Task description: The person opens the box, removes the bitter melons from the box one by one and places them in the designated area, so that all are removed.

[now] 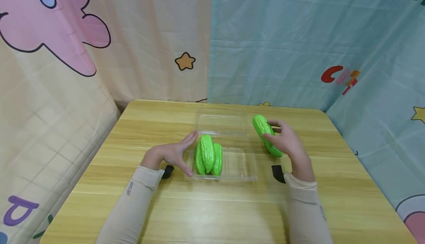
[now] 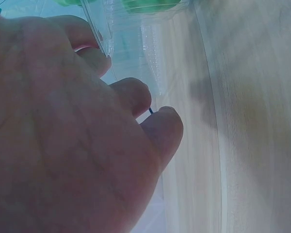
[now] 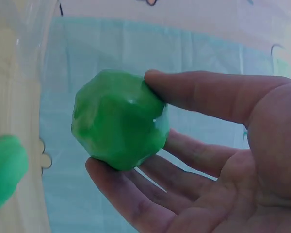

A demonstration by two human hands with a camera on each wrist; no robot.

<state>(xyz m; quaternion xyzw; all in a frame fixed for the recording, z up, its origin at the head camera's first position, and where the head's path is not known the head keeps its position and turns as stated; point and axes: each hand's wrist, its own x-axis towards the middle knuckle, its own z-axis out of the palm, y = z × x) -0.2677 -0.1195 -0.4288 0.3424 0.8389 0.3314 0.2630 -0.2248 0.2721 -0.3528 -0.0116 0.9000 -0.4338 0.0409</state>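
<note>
Gourd [image 1: 262, 126], green and ridged, gripped by the right hand [image 1: 288, 139], right of centre; left hand [image 1: 174, 153], spread and unclenched, beside clear container [image 1: 236, 163] holding three similar gourds [image 1: 208, 153], lower centre.

A glossy, ridged green gourd [image 1: 262, 127] was held in the right grip [image 1: 287, 139], slanted, one end toward the far edge of the desk [image 1: 212, 209]. Three similar gourds [image 1: 207, 153] were bunched lengthwise in the left part of a clear plastic container [image 1: 235, 163], the middle one raised highest; its lid [image 1: 220, 124] was opened back toward the far edge.
</note>
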